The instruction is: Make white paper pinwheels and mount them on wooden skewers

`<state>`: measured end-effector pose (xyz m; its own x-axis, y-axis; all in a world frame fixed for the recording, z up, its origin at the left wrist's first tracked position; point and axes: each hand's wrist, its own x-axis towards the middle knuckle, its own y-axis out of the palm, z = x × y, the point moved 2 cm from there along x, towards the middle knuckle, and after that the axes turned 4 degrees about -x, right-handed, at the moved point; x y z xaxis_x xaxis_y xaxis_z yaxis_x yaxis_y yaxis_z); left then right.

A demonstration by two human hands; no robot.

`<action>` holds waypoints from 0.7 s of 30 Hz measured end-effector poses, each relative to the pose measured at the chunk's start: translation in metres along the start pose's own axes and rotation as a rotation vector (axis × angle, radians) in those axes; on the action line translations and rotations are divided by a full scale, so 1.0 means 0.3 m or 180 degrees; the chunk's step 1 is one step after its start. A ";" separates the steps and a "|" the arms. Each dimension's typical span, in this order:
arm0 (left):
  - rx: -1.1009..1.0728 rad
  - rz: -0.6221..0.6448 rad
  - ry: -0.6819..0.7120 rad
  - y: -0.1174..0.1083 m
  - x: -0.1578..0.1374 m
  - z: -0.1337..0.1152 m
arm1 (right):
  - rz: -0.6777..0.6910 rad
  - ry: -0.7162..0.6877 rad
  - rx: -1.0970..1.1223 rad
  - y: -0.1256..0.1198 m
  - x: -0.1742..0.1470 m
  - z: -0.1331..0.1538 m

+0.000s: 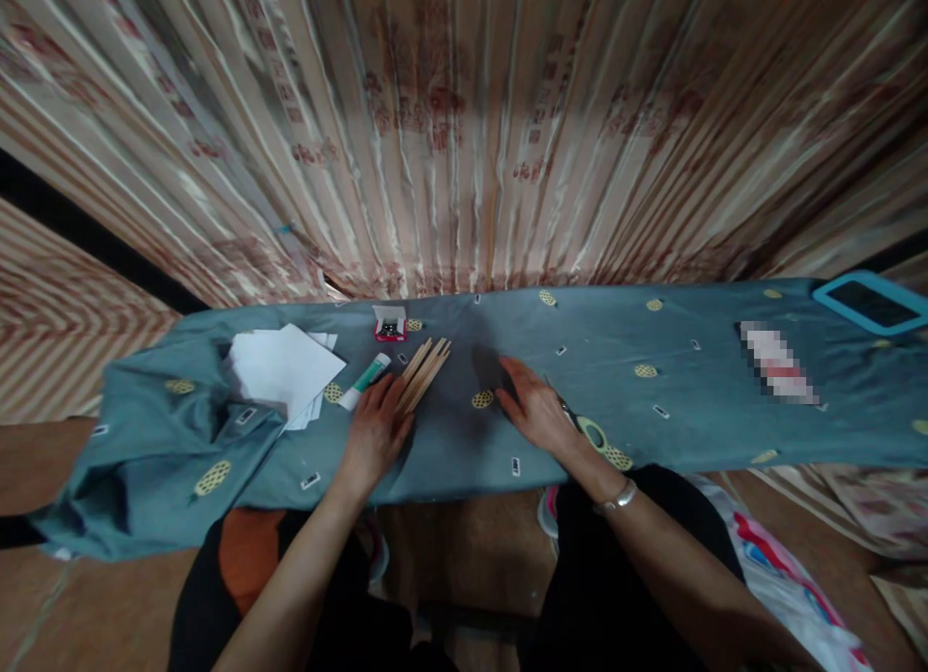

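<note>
My left hand (378,425) is low over the cloth, with its thumb and forefinger closed around the lower ends of a bundle of thin wooden sticks (426,370). Just left of its fingertips lies a white and green glue tube (366,380). A small red and white box (390,325), its lid raised, holds tiny dark pieces behind the sticks. My right hand (535,403) holds nothing; its fingers and thumb are apart above the cloth. Partly hidden beside its wrist is a pair of scissors (591,432) with pale green handles.
Sheets of white paper (286,367) lie at the left of the narrow, cloth-covered table (464,459). On the right are a blurred-out packet (777,363) and a blue-framed tablet-like object (874,302). A pleated curtain (449,169) hangs along the far edge.
</note>
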<state>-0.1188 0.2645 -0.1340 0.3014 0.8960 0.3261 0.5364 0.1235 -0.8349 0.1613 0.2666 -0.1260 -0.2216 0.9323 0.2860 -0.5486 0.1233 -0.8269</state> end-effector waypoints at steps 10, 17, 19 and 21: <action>-0.0229 -0.0031 0.0058 0.018 0.003 0.012 | -0.0002 0.0074 0.0493 0.224 0.337 0.150; -0.0392 -0.0024 0.0000 0.007 -0.027 0.000 | -0.0004 -0.0068 0.0663 0.325 0.354 0.255; -0.0373 0.0005 -0.0029 -0.001 -0.031 -0.005 | -0.0013 -0.0124 0.0750 0.335 0.350 0.267; -0.0319 0.0019 -0.0032 -0.008 -0.030 -0.010 | 0.0006 -0.0170 0.0819 0.340 0.351 0.270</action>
<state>-0.1206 0.2548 -0.1336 0.2973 0.9008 0.3164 0.6109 0.0752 -0.7881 0.0168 0.3497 -0.1411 -0.2613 0.9123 0.3154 -0.7336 0.0247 -0.6791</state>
